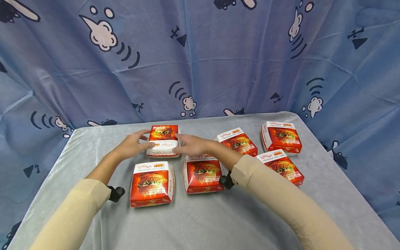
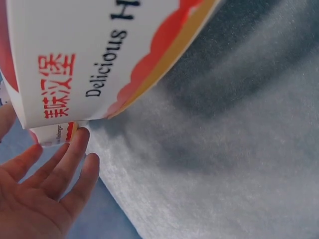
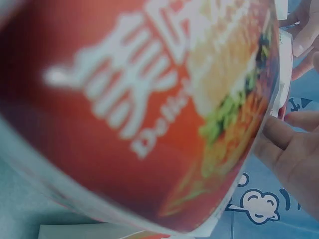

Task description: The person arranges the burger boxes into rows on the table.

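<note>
Facing a blue printed curtain, I work at a bench covered with pale grey cloth. My left sleeve and right sleeve extend over it; the right one partly hides the boxes beyond.

Six closed hamburger boxes are present. Five are clear of my fingers: the near-left box, near-middle box, near-right box, far-middle box and far-right box. Each shows its white panel on the far side and its red panel toward me. The sixth, the far-left box, is the piece being worked; it is located beyond the near-left and near-middle boxes, with its white panel nearest me.

My left hand is at the left side of this box, fingers spread, thumb at the near corner. My right hand is at the right side, thumb and forefinger wide apart. I cannot tell whether the box is raised off the bench.

Status, as I judge it: partway. Done: both hands are positioned on the far-left box. Remaining: a firm two-sided hold and the placing or turning of this box. The boxes stand at uneven angles and spacing; no stack or regular row is complete.
</note>
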Tool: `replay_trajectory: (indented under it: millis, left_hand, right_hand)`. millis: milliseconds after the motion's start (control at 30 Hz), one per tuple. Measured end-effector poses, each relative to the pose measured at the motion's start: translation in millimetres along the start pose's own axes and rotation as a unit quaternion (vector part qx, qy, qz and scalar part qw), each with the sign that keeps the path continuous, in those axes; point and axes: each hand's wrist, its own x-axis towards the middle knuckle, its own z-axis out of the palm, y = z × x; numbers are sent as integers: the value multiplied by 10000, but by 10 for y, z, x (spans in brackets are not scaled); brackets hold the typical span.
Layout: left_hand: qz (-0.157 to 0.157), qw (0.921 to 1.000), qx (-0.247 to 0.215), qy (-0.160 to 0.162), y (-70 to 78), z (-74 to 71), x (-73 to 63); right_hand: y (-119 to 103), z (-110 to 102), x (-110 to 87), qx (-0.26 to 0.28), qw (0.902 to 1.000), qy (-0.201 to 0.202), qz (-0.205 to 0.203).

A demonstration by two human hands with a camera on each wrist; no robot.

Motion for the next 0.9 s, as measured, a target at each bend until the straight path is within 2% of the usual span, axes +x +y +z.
replay_trajectory:
  millis: [433,900]
  left_hand:
    - [-52,10000,-80,4,-6,11,-10]
    - [129,9998,-169,57,5,32,-8]
  right_hand:
    - [-52,0,19,35,9999,-46,140]
    - [1,7,31,125,9996,131,209]
